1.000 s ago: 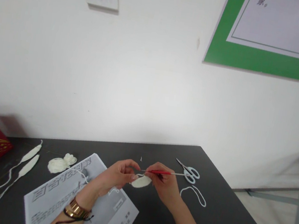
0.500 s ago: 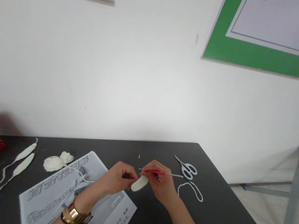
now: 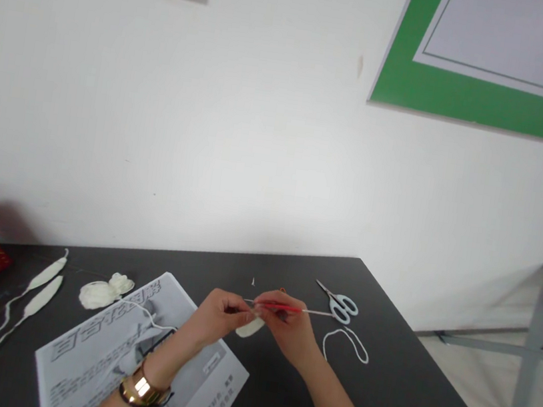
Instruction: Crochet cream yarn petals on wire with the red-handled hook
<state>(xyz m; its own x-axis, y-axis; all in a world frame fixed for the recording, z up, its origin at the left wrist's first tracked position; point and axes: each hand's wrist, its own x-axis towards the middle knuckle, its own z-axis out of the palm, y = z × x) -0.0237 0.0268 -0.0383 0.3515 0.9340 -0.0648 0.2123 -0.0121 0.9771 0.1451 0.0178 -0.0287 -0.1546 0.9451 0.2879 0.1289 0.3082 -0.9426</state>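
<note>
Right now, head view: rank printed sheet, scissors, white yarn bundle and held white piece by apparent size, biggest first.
1. Printed sheet, clearly largest
2. White yarn bundle and scissors: too alike to rank
3. Held white piece, by its visible part; some is hidden

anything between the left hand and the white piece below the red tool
Nothing visible: the left hand appears to touch the white piece at its upper edge. The right hand holds the red tool; the scissors lie off to the right.
</note>
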